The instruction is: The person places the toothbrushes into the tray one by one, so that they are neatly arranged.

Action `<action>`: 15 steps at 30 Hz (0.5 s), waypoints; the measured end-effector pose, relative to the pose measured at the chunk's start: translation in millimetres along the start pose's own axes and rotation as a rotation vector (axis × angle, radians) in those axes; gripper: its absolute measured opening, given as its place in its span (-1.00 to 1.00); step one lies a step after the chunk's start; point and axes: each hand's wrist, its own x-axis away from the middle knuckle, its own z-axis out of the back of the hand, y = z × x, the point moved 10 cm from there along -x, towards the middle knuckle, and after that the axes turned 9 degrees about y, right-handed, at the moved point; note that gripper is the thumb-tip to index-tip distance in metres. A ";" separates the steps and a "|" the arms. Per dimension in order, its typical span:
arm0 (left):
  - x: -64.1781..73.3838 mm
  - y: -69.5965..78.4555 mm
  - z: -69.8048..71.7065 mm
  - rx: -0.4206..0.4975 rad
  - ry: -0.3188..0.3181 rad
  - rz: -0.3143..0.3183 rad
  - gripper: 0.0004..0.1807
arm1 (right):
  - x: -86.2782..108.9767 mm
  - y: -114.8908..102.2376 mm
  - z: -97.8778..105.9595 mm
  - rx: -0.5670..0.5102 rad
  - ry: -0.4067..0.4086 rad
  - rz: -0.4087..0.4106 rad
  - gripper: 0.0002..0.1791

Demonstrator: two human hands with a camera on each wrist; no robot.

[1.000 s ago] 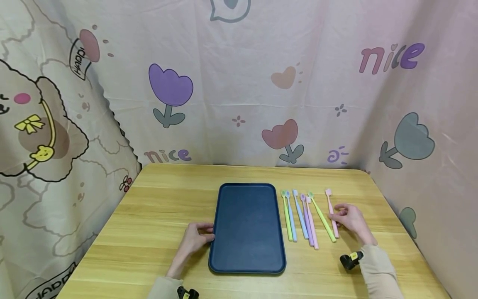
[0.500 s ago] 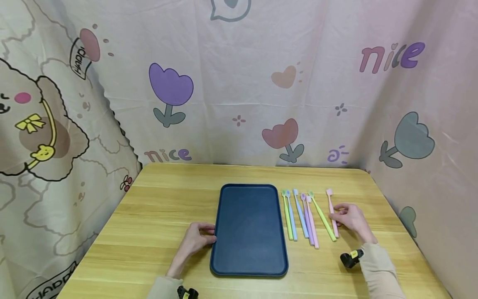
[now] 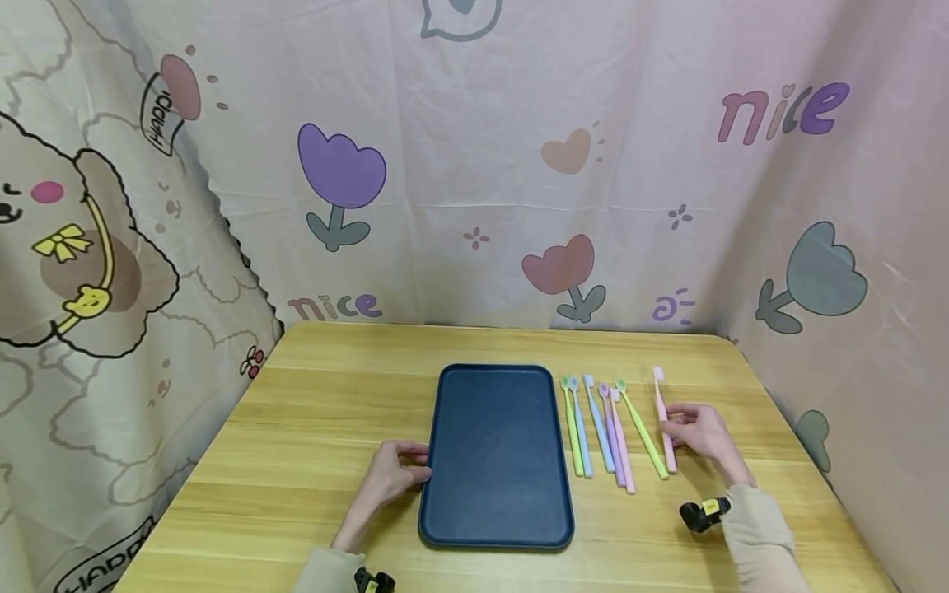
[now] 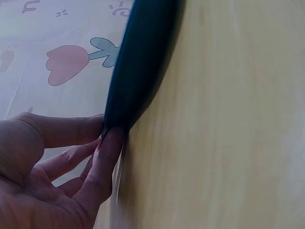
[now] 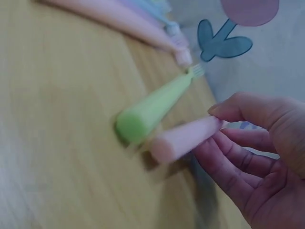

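Observation:
A dark blue rectangular tray [image 3: 498, 461] lies on the wooden table. My left hand [image 3: 393, 478] pinches its left edge between thumb and fingers, seen closely in the left wrist view, where the tray [image 4: 143, 62] appears edge-on. On the right, my right hand [image 3: 700, 430] pinches a pink toothbrush [image 3: 662, 408] by its handle. In the right wrist view this pink toothbrush [image 5: 183, 139] sits between thumb and fingertips, its handle end over its shadow. Just left of it lies a light green toothbrush [image 3: 642, 430].
Between the tray and the green toothbrush lie several more: a green toothbrush [image 3: 573, 432], a light blue one [image 3: 582, 436], a blue one [image 3: 600, 428], a purple one [image 3: 614, 445] and another pink one [image 3: 623, 449]. A patterned curtain [image 3: 445, 165] hangs behind the table [image 3: 319, 387].
The tray has shifted slightly right and toward me, with my left hand at its edge. The head of the pink toothbrush in my right hand has tipped up a little.

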 end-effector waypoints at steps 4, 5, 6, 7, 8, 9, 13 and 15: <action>-0.3 -2.1 -0.1 0.006 0.000 0.006 -0.62 | 3.5 -11.9 -4.3 -0.056 -0.031 0.010 -0.42; -0.3 -2.4 0.0 0.007 0.001 0.006 -0.63 | 5.1 -16.5 -6.4 -0.075 -0.046 0.015 -0.42; 0.0 -2.1 0.1 0.007 0.000 0.004 -0.63 | 6.4 -21.2 -9.4 -0.097 -0.065 0.024 -0.43; 0.1 -2.1 0.1 0.008 -0.001 0.002 -0.63 | 7.9 -26.4 -12.4 -0.114 -0.081 0.033 -0.44; 0.2 -1.7 0.2 0.008 -0.001 -0.001 -0.63 | 10.0 -32.3 -15.8 -0.125 -0.096 0.045 -0.44; 0.3 -1.5 0.3 0.008 -0.001 -0.003 -0.63 | 11.7 -37.6 -19.5 -0.131 -0.109 0.056 -0.45; -0.1 -1.3 -0.3 0.012 -0.004 -0.008 -0.62 | 18.1 -58.2 -34.4 -0.156 -0.148 0.099 -0.49; -0.1 -2.2 -0.4 0.015 -0.003 -0.001 -0.62 | 20.6 -66.6 -41.7 -0.167 -0.155 0.106 -0.52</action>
